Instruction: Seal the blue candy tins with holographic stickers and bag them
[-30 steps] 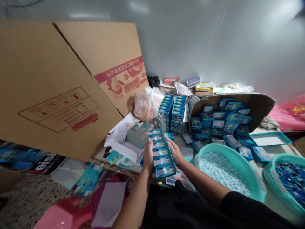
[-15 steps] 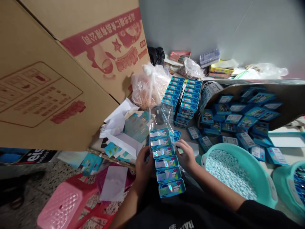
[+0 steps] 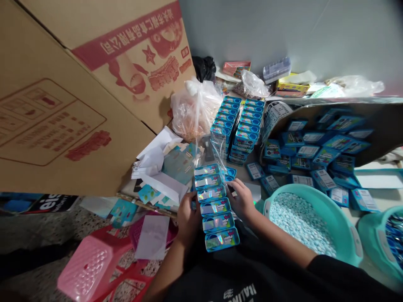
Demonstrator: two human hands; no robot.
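Observation:
A column of several small blue candy tins (image 3: 215,206) with shiny labels lies in front of my body. Clear plastic wrap (image 3: 209,150) sticks up loosely from its far end. On its left side, my left hand (image 3: 188,213) is closed around the edge, fingers partly hidden beneath. From the other side, my right hand (image 3: 240,198) grips the column with bent fingers. Just past my right hand, a few more blue tins (image 3: 229,173) lie partly covered by the column. Two tall stacks of the same tins (image 3: 247,126) stand farther back.
A turquoise basin (image 3: 341,224) of pale blue candies stands at right, with a second basin (image 3: 374,233) beside it. Loose blue boxes (image 3: 324,156) spill from an open carton. A large cardboard box (image 3: 94,126) rises at left, above paper scraps (image 3: 166,184) and a pink stool (image 3: 86,262).
The whole view has shifted slightly. Both hands keep their hold on the tin column, which sits a little farther left and higher in the picture.

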